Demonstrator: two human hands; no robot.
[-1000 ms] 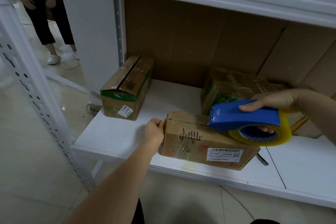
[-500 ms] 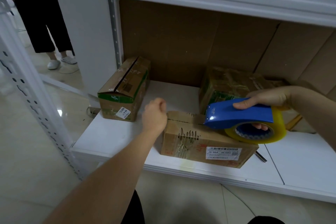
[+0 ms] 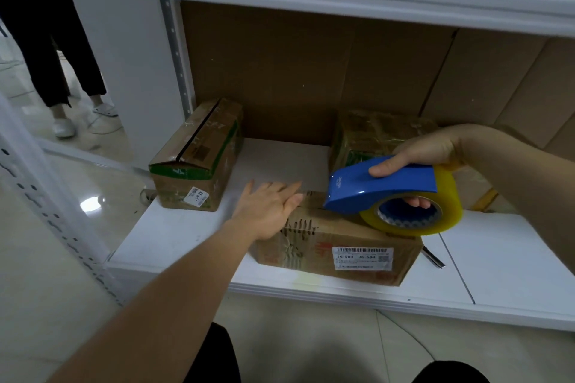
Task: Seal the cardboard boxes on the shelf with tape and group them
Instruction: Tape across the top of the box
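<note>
A long cardboard box (image 3: 339,253) with a white barcode label lies at the front of the white shelf (image 3: 174,236). My left hand (image 3: 267,207) lies flat on its top left end, fingers straight. My right hand (image 3: 426,152) grips a blue tape dispenser (image 3: 382,186) with a yellowish tape roll (image 3: 441,211); the dispenser's nose sits on the box top just right of my left hand. A second box (image 3: 196,155) with green tape stands at the back left. A third, tape-wrapped box (image 3: 376,134) sits behind the dispenser, partly hidden.
Brown cardboard sheets (image 3: 311,71) line the back of the shelf. A metal pen-like object (image 3: 434,258) lies right of the front box. A person's legs (image 3: 65,71) stand on the floor at the far left, beyond the white perforated upright (image 3: 46,196).
My left hand let go of the front box's left end, rose, and now lies flat on its top. The dispenser stayed on the box top.
</note>
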